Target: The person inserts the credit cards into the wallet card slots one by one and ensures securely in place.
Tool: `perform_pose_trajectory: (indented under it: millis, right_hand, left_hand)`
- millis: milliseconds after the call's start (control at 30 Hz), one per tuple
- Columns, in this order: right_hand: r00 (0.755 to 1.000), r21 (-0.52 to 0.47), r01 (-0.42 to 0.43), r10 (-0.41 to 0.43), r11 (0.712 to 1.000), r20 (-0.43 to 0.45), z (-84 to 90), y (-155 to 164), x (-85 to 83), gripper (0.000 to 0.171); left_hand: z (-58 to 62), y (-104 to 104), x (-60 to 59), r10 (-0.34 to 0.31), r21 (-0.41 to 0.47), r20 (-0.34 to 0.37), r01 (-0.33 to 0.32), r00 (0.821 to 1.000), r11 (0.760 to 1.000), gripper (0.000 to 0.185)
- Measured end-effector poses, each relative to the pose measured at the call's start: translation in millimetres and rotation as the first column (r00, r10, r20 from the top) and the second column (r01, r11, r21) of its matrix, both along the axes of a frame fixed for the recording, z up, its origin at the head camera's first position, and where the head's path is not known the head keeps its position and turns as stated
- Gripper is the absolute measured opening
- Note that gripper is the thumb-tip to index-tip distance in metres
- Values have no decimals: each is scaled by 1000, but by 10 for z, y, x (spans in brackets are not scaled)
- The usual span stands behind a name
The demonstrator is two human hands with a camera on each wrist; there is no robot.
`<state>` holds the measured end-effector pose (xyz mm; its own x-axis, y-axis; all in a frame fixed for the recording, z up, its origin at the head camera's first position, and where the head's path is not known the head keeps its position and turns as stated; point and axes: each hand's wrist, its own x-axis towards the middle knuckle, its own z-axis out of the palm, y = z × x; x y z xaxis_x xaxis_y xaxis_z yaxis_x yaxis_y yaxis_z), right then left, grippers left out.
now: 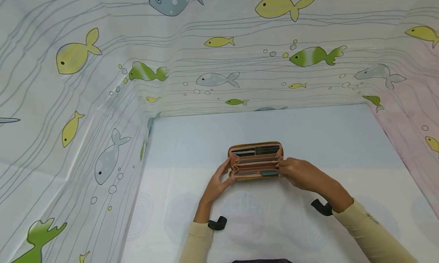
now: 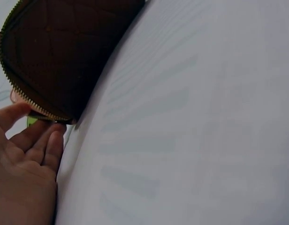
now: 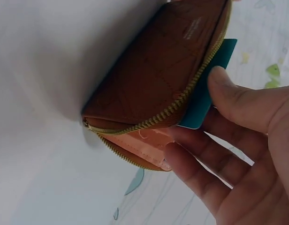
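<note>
A brown zip-around wallet (image 1: 255, 161) is lying unzipped and spread wide on the white tabletop (image 1: 308, 141), just past both hands at twelve o'clock. The left hand (image 1: 217, 183) is touching its nine o'clock end with loosely extended fingers, gripping nothing. The right hand (image 1: 302, 175), at the three o'clock end, is pinching a teal card (image 3: 208, 91) between thumb and fingers.

Makeshift recording booth, fish-print curtain (image 1: 85, 103) walls (cartoon fish, bubbles), pale covered table (image 1: 308, 141)
</note>
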<state>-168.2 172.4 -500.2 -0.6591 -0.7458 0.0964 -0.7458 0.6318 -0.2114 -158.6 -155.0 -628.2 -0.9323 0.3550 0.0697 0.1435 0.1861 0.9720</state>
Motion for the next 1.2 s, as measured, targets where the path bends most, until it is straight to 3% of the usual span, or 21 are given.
perform_pose_trajectory:
  millis: [167,400,600,733,967,1200]
  right_hand:
    - [1000,-73,-17,18,997,16,-51,4,2,14]
    - [998,-177,7,5,984,69,-93,-44,-12,20]
    - [995,-213,29,-8,977,101,-71,-81,-23,18]
    - [991,-211,44,-17,976,130,-72,-100,-28,17]
    - [986,-191,79,-49,978,158,-74,-142,-48,15]
    - [984,-196,109,-77,975,161,-119,-176,-56,16]
  left_hand:
    - [42,-1,20,5,-16,4,-5,1000,1000,71]
    - [361,9,65,-41,-21,14,42,999,999,71]
    - [425,16,73,-46,-36,-5,46,999,998,70]
    - [396,10,63,-46,-28,-15,46,999,999,71]
    - [14,8,4,-4,-22,0,4,1000,1000,72]
    - [-42,-6,5,10,-5,-4,-10,1000,1000,71]
